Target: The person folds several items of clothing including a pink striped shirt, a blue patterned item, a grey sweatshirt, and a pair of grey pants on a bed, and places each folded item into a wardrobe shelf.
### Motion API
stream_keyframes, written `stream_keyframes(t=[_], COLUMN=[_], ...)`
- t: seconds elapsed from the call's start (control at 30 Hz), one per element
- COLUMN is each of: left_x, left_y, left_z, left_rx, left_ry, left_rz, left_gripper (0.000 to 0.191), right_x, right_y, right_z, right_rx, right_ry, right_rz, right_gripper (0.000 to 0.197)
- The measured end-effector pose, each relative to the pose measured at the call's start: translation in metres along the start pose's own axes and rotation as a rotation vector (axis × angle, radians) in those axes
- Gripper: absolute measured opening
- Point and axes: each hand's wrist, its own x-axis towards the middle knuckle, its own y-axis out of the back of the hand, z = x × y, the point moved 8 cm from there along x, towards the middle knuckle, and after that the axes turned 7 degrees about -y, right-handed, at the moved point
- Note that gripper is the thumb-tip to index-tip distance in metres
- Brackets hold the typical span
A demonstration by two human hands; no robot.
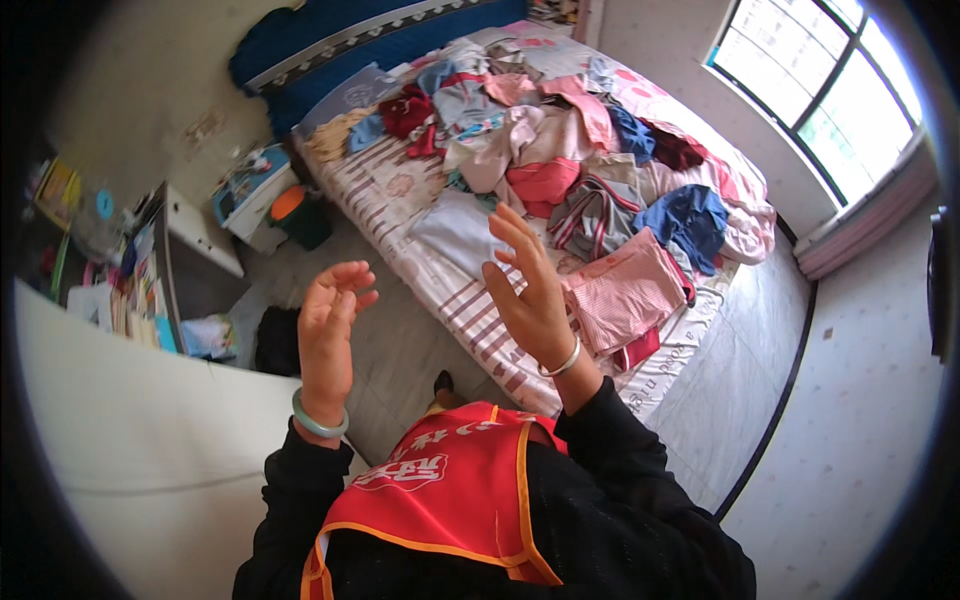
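Note:
My left hand (328, 330) is raised with the fingers slightly curled and apart, holding nothing, above the floor beside the bed. My right hand (527, 289), also empty with spread fingers, is raised in front of the bed's near side. Nearest to it are a white cloth (457, 229) lying flat and a pink striped garment (626, 289) lying folded on the mattress. Behind them spreads a heap of crumpled clothes, among them a grey garment with red and white stripes (596, 217), a blue garment (690, 221), a coral cloth (545, 184) and a dark red garment (406, 110).
The bed has a blue headboard (375, 37) and a patterned sheet (487, 330). Left of it stand a green bin with an orange rim (304, 225), a small cabinet (262, 206) and a cluttered desk (199, 247). A black item (277, 341) lies on the floor. At right are a window and wall.

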Motion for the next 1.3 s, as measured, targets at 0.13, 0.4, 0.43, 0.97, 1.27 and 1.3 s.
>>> stream_keyframes(t=[0.13, 0.4, 0.43, 0.97, 1.27, 1.3], left_x=[0.040, 0.100, 0.105, 0.130, 0.147, 0.149], left_y=[0.004, 0.025, 0.023, -0.049, -0.078, -0.086], left_z=[-0.041, -0.109, -0.115, -0.169, -0.187, -0.187], left_rx=[-0.048, -0.234, -0.238, -0.353, -0.294, -0.295], left_ry=[0.098, 0.336, 0.355, 0.548, 0.550, 0.547], left_rz=[-0.102, -0.185, -0.210, -0.423, -0.423, -0.436], left_gripper=[0.026, 0.023, 0.024, 0.020, 0.020, 0.020], right_x=[0.013, 0.005, 0.003, -0.038, 0.009, 0.012], right_y=[-0.008, -0.052, -0.054, -0.014, 0.006, 0.010], right_z=[0.075, 0.166, 0.167, 0.222, 0.243, 0.245], right_rx=[-0.085, -0.277, -0.324, -0.405, -0.349, -0.353], right_ry=[-0.148, -0.414, -0.402, -0.672, -0.576, -0.547], right_rz=[0.073, 0.058, 0.067, 0.065, -0.054, -0.049], right_gripper=[0.041, 0.038, 0.038, 0.036, 0.034, 0.034])
